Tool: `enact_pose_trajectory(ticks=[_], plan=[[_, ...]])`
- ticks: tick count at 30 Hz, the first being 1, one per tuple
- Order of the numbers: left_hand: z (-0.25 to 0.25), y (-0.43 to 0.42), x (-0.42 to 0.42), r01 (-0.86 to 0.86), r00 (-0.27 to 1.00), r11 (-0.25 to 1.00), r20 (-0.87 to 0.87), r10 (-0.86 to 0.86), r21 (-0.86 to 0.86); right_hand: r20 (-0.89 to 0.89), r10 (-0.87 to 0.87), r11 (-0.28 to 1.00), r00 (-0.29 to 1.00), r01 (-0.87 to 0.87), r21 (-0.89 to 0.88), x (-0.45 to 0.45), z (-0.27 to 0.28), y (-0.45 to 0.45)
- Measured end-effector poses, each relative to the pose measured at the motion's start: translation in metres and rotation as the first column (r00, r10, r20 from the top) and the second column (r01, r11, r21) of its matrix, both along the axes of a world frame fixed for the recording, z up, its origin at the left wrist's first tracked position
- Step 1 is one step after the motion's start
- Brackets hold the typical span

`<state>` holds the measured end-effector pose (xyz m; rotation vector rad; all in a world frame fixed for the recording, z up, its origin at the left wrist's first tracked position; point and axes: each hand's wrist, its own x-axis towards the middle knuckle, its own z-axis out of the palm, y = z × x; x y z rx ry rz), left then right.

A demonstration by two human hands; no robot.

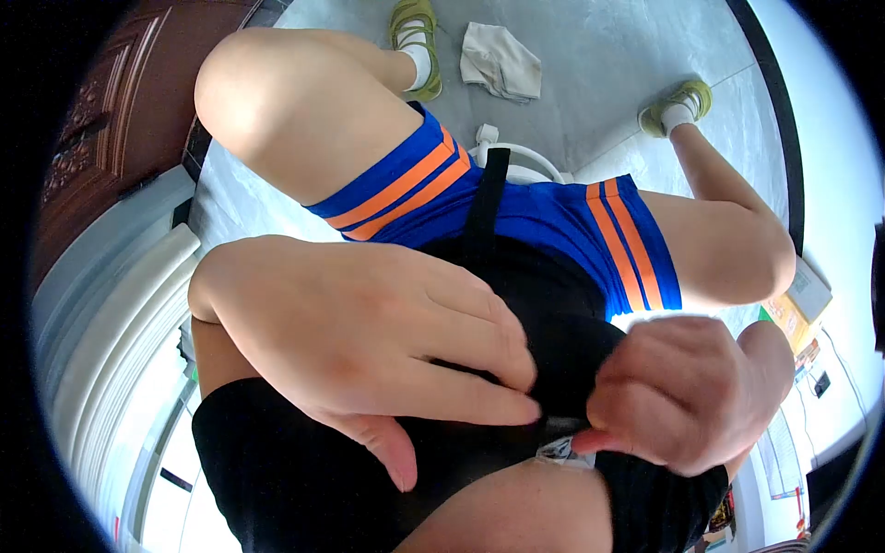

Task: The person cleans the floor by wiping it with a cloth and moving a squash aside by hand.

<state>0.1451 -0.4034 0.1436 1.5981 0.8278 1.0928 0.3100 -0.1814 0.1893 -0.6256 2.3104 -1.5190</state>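
My left hand (pixel 369 323) lies palm down over black fabric (pixel 304 470), its fingers stretched towards the right and the thumb apart. To the right, my right hand (pixel 687 392) is closed, slightly blurred, with curled fingers. By its lower fingertip is a small white, crumpled, shiny piece (pixel 564 452) at the edge of the black fabric. Whatever its fingers grip is hidden. A black strap (pixel 486 203) runs up over the blue shorts (pixel 544 217) with orange stripes. Bare skin shows below the white piece.
Bare legs spread apart end in green shoes (pixel 417 46) on the grey floor. Between them lies a beige cloth (pixel 501 63), above a white curved frame (pixel 525 158). A dark carved door (pixel 97 129) stands at the left; boxes (pixel 802 300) are at the right.
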Motion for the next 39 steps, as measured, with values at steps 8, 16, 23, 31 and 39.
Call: enact_pose_trajectory(ticks=[8,16,23,31,39], plan=[[-0.011,0.014,0.014,0.156,0.987,0.988,-0.035,-0.155,0.024,-0.163,0.022,0.977,0.986,-0.056,-0.207,0.002,0.062,0.037],[0.0,0.017,0.015,0.229,0.951,0.965,0.182,-0.25,0.131,0.265,0.433,0.486,0.862,0.024,-0.874,-0.016,-0.045,0.011],[0.011,0.003,0.017,0.106,0.978,0.994,0.185,-0.1,-0.025,0.391,0.412,0.795,0.823,-0.114,-0.596,-0.02,-0.037,-0.016],[0.057,0.007,0.036,-0.123,0.93,0.987,-0.36,0.076,-0.107,0.401,0.316,0.877,0.86,-0.104,-0.469,-0.021,-0.026,-0.005],[0.066,0.015,0.025,-0.251,0.961,0.966,-0.105,0.257,0.068,0.504,0.41,0.682,0.76,0.111,-0.723,-0.013,-0.023,-0.004]])
